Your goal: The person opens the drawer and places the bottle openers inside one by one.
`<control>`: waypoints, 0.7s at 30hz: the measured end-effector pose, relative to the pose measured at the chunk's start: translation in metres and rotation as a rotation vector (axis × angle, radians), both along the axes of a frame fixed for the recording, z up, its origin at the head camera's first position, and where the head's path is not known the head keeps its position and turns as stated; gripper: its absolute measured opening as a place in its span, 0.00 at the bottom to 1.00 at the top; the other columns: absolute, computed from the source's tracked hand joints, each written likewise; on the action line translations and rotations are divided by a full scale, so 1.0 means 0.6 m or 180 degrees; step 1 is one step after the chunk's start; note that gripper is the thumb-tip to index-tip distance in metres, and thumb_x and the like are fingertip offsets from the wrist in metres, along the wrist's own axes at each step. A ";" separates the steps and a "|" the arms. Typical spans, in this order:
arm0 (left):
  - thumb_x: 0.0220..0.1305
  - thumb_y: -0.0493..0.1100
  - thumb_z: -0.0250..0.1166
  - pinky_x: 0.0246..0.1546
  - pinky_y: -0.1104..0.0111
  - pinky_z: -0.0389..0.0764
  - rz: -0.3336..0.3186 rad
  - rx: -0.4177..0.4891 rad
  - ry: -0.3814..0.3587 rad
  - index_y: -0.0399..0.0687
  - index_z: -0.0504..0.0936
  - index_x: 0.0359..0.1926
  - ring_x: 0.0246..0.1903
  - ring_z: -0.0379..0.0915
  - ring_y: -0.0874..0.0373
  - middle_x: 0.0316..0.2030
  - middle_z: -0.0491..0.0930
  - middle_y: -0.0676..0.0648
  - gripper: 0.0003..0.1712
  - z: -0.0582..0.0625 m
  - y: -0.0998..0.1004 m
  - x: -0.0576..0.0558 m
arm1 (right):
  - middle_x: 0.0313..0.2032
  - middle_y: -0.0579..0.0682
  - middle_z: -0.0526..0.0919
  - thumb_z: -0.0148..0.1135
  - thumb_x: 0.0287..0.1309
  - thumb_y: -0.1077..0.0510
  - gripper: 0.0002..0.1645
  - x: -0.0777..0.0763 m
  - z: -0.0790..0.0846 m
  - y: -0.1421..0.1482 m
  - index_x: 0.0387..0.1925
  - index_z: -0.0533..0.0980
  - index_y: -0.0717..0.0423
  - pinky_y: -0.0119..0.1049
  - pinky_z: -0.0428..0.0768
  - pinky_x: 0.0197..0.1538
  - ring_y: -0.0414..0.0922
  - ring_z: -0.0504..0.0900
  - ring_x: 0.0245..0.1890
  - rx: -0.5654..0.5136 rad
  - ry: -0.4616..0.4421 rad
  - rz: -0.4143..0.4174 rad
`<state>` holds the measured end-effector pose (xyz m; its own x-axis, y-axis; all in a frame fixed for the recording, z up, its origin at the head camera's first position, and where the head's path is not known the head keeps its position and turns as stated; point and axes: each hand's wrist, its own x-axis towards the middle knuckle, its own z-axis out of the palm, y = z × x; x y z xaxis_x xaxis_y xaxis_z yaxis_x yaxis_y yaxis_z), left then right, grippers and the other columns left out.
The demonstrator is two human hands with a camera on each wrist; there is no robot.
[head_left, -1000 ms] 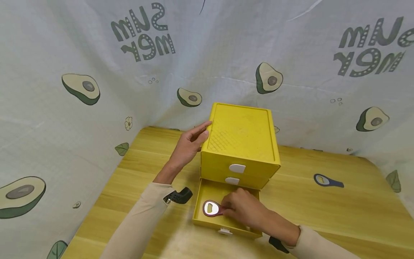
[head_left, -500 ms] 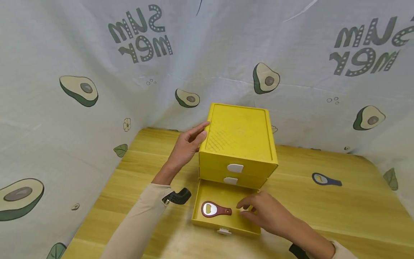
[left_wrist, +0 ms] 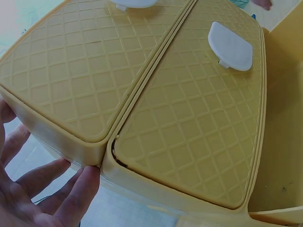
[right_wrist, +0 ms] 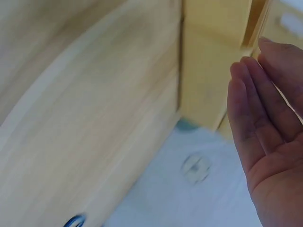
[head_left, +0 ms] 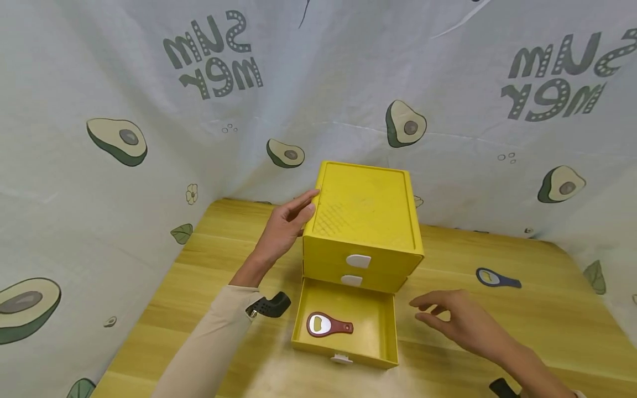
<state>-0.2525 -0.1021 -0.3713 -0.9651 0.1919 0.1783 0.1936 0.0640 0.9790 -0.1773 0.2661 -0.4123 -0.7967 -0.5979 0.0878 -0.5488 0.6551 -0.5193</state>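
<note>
A yellow drawer cabinet [head_left: 365, 207] stands on the wooden table, its bottom drawer [head_left: 378, 331] pulled out toward the front. In that drawer lies a red bottle opener [head_left: 329, 325] with a shiny metal ring end. My left hand [head_left: 282, 229] rests against the cabinet's left side, fingertips at its upper edge; the left wrist view shows those fingers [left_wrist: 78, 198] along the cabinet's side. To the right of the drawer, my right hand [head_left: 463, 320] hovers with relaxed fingers and holds nothing. A blue bottle opener [head_left: 497, 278] lies on the table beyond the right hand.
Two closed drawers with white handles [head_left: 358, 261] sit above the pulled-out one. A white curtain [head_left: 318, 83] printed with avocados hangs behind and beside the wooden table [head_left: 199, 287]. The open drawer's white handle [head_left: 342, 359] juts toward the front.
My right hand has let go of the red bottle opener, which stays in the drawer, and has moved right, out of the drawer. My left hand stays at the cabinet.
</note>
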 end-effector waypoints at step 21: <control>0.77 0.51 0.55 0.50 0.63 0.83 0.0050 -0.0035 -0.0003 0.64 0.72 0.71 0.58 0.74 0.54 0.69 0.71 0.52 0.24 0.000 0.000 0.001 | 0.40 0.63 0.88 0.74 0.55 0.59 0.14 -0.064 -0.040 0.186 0.43 0.86 0.62 0.29 0.82 0.28 0.46 0.88 0.29 0.0253 0.0682 -0.1110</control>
<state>-0.2521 -0.1019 -0.3711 -0.9682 0.1786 0.1754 0.1916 0.0779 0.9784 -0.2156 0.3776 -0.4364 -0.9215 -0.3070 0.2381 -0.3770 0.8543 -0.3577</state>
